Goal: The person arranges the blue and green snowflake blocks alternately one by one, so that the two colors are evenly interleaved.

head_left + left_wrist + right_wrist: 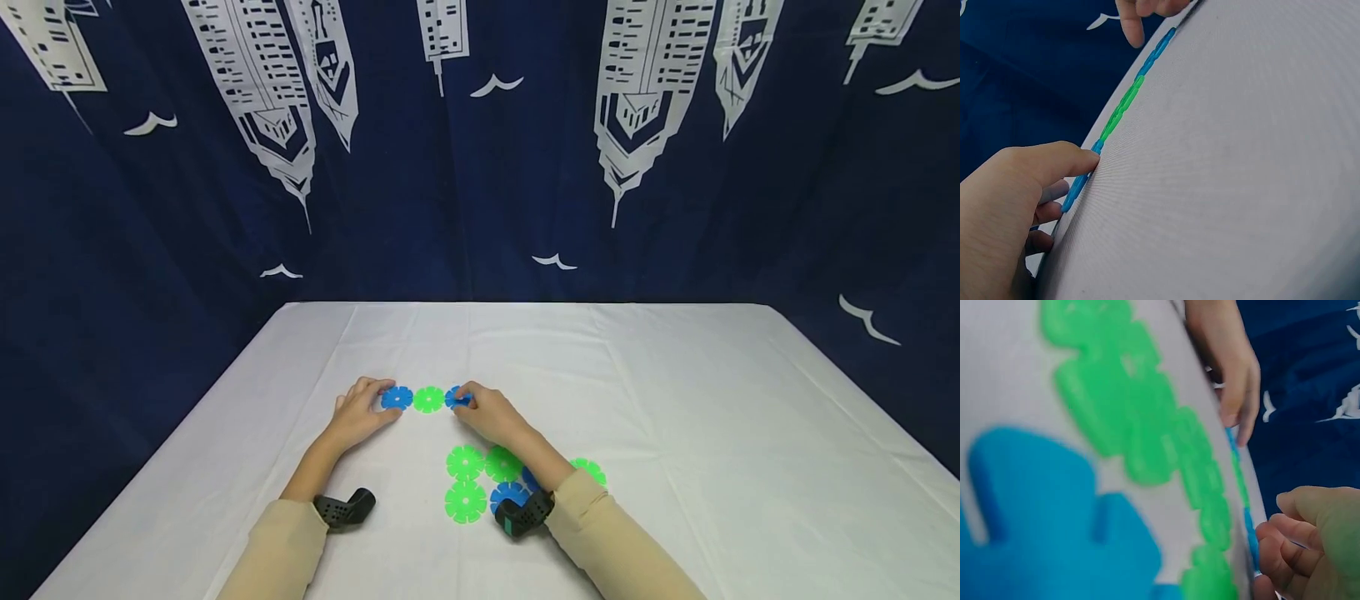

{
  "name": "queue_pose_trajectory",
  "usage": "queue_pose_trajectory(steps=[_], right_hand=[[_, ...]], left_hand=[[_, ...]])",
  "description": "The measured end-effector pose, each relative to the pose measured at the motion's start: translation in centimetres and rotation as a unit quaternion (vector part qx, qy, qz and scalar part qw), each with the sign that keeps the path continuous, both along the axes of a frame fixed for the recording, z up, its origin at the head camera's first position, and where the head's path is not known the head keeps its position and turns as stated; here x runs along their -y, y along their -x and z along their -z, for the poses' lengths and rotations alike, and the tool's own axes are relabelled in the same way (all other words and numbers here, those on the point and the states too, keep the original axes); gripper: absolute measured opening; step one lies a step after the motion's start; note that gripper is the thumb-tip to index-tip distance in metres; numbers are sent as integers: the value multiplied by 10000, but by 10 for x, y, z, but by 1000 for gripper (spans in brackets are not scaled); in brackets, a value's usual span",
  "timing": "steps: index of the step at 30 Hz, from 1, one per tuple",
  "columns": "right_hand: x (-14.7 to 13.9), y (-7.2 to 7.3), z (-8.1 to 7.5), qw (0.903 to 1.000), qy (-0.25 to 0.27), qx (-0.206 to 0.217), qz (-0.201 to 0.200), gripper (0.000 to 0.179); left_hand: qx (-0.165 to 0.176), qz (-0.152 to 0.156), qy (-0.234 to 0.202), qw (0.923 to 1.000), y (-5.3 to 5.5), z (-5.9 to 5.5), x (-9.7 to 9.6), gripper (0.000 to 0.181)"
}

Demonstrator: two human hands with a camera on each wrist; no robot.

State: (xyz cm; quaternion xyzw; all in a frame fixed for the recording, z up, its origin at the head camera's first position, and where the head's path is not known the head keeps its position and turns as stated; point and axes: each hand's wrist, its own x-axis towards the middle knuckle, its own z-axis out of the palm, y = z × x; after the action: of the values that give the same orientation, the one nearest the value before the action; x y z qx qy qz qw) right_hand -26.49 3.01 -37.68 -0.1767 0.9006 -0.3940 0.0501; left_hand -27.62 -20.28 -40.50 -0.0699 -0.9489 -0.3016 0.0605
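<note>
Three flower-shaped plastic interlocking discs lie in a row on the white cloth: a left blue disc (397,398), a green disc (429,400) and a right blue disc (453,398). My left hand (363,414) holds the left blue disc between thumb and index finger at its edges; the left wrist view shows the thumb (1088,161) against it. Over the right blue disc is my right hand (491,415), thumb and index finger around it but seemingly apart from it in the wrist views. Its fingers (1282,556) are loosely bent and partly hide that disc.
Nearer the body lie several more discs, among them a green one (465,502), a blue one (510,497) and another green one (588,471), partly covered by the right forearm. A dark blue printed curtain (465,192) hangs behind the white-covered table (675,375).
</note>
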Motion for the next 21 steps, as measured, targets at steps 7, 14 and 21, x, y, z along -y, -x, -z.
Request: queue_pose_trajectory(steps=[7,14,21], right_hand=[[-11,-7,-11,9997,220,23,-106,29],[-27,-19,-17,9985,36,77,-544,28],[-37,-37,-12,9917,-409,-145,-1208,29]], left_hand=[[-16,10,19,10000,0,1,1,53],[-45,26,24,10000,0,0,0,52],[-8,37,42,10000,0,0,1,53]])
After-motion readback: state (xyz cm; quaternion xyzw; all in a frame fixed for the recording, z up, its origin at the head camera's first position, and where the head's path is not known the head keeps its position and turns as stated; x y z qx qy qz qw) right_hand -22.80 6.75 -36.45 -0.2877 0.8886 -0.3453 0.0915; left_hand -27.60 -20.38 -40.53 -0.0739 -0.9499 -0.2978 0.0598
